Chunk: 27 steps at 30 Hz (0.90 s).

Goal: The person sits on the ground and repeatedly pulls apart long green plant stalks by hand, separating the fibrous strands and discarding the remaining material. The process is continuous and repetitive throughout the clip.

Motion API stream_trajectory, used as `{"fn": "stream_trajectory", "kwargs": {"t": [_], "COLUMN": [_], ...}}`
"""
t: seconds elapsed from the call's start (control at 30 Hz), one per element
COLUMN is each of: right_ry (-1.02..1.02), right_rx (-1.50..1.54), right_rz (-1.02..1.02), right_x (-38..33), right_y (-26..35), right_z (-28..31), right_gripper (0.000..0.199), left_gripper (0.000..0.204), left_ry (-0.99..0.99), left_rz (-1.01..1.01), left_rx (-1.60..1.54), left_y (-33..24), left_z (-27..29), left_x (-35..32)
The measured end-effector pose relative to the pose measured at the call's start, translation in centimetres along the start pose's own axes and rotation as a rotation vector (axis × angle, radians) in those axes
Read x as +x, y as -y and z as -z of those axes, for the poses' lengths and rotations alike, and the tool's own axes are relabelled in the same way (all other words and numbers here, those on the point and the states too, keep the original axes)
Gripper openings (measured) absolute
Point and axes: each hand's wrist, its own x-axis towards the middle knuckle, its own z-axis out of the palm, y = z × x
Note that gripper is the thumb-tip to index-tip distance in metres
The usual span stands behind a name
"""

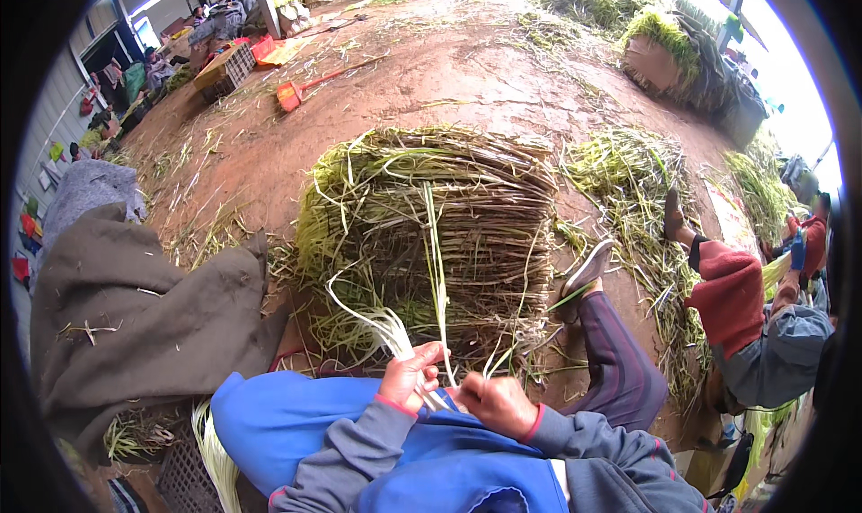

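In front of my lap, my left hand is closed around a small bunch of pale, whitish-green leafy stalks, their upper parts drooping away from me. Close beside it, my right hand is curled with its fingers pressed together at the lower end of the stalks; what exactly it pinches is partly hidden. A long pale stalk stretches from between the hands up over a large stacked pile of stalks, whose brownish ends face right and greener leaves lie left.
A dark cloth covers something at left, above a plastic crate. Loose stalks lie to the right, near a co-worker in a red garment. Farther off are an orange-red dustpan, a crate and a box of greens.
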Motion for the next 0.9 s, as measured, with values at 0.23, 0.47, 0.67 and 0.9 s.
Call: {"fn": "stream_trajectory", "kwargs": {"t": [0.23,0.47,0.67,0.9], "right_ry": [0.208,-0.050,-0.119,-0.365], "right_rx": [0.196,0.920,1.024,-0.009], "right_rz": [0.157,-0.325,-0.388,-0.310], "right_x": [-2.1,4.7,4.6,0.0], "right_y": [-1.4,-2.1,-3.1,-14.3], "right_z": [0.0,-0.9,-2.8,-0.4], "right_gripper": [0.023,0.026,0.016,0.015], "left_gripper": [0.016,0.011,0.012,0.011], "left_ry": [0.031,0.020,-0.071,-0.141], "left_rz": [-0.019,-0.097,-0.097,-0.225], "left_rx": [0.068,0.097,0.034,-0.049], "left_y": [0.8,1.6,2.2,-0.3], "left_z": [-0.5,-1.7,-0.9,-0.3], "left_x": [-1.0,-2.6,-2.5,-2.1]}}
